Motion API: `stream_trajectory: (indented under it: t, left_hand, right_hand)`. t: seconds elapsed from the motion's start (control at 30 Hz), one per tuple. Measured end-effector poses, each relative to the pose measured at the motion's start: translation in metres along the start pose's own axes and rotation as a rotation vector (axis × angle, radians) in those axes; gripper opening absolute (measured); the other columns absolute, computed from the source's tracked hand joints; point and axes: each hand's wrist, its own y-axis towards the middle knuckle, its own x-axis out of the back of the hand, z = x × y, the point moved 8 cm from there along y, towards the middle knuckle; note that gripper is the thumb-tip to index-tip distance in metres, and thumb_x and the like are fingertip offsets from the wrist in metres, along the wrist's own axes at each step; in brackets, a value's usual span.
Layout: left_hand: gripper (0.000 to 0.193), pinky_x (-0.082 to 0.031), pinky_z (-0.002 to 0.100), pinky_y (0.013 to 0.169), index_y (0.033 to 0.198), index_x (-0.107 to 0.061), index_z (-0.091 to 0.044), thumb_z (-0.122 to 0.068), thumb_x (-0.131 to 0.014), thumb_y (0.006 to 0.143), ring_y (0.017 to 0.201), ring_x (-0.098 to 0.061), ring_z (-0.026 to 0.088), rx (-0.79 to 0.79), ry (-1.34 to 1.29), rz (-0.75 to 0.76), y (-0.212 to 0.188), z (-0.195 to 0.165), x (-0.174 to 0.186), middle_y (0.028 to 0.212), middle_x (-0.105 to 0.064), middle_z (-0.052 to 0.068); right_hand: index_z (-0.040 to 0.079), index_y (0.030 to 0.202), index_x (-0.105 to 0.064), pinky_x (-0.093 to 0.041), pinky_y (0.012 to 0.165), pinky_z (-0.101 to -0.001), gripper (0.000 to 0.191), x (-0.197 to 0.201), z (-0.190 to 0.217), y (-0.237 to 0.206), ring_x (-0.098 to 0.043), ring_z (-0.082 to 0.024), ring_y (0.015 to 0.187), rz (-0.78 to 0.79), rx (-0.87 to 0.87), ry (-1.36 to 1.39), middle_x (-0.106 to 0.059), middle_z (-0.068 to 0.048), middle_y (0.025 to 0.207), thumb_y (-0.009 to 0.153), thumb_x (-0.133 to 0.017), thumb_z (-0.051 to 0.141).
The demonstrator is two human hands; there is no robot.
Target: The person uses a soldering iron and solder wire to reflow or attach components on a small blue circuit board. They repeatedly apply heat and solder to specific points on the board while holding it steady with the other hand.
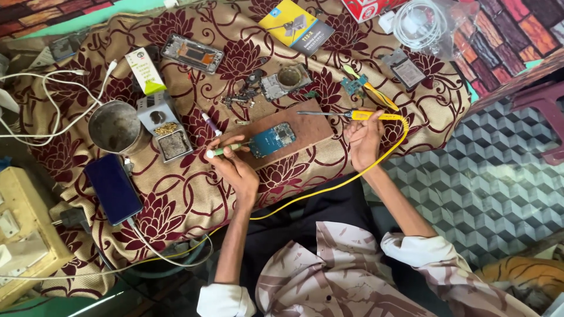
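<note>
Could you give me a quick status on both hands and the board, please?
Left hand holds green tool at blue circuit board. Right hand grips yellow soldering iron, tip off the board. Nothing blocking.

Blue circuit board [272, 140], yellow-handled soldering iron [376, 115], seemingly green-handled tool [226, 150], beige cloth [194, 194] patterned with maroon flowers.

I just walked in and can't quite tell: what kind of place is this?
Probably a small phone repair spot. The right hand holds a yellow soldering iron, the left hand holds a green tool to a blue circuit board, and phone parts lie on the patterned cloth.
</note>
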Motion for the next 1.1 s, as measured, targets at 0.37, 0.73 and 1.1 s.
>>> stream_trajectory:
  t: [0.37, 0.73, 1.1]
  left_hand:
    - [0.014, -0.055, 0.031, 0.07, 0.113, -0.04, -0.002, -0.011, -0.03, 0.115, 0.079, -0.064, 0.019, -0.097, 0.099, 0.01, -0.006, -0.019, -0.01, 0.102, -0.068, 0.017]
    - [0.023, -0.052, 0.031, 0.066, 0.113, -0.041, -0.001, 0.01, -0.03, 0.096, 0.075, -0.063, 0.018, -0.148, 0.199, 0.021, -0.007, -0.048, -0.017, 0.1, -0.07, 0.015]
    - [0.02, -0.054, 0.026, 0.06, 0.112, -0.044, -0.003, 0.008, -0.03, 0.102, 0.068, -0.063, 0.015, -0.126, 0.237, -0.006, 0.008, -0.042, -0.022, 0.102, -0.072, 0.014]
  right_hand:
    - [0.005, 0.111, -0.058, -0.048, 0.063, -0.0301, 0.047, -0.026, 0.017, -0.007, -0.051, -0.013, 0.066, 0.103, 0.048, 0.027, -0.051, -0.002, 0.075, 0.108, -0.048, 0.051]
    - [0.004, 0.096, -0.061, -0.043, 0.049, -0.0253, 0.047, -0.037, 0.036, 0.004, -0.043, -0.008, 0.054, -0.01, 0.188, -0.251, -0.047, 0.001, 0.067, 0.111, -0.045, 0.046]
    - [0.003, 0.089, -0.061, -0.035, 0.037, -0.0246, 0.045, -0.04, 0.039, 0.002, -0.045, -0.01, 0.046, -0.02, 0.339, -0.273, -0.055, -0.003, 0.065, 0.109, -0.049, 0.042]
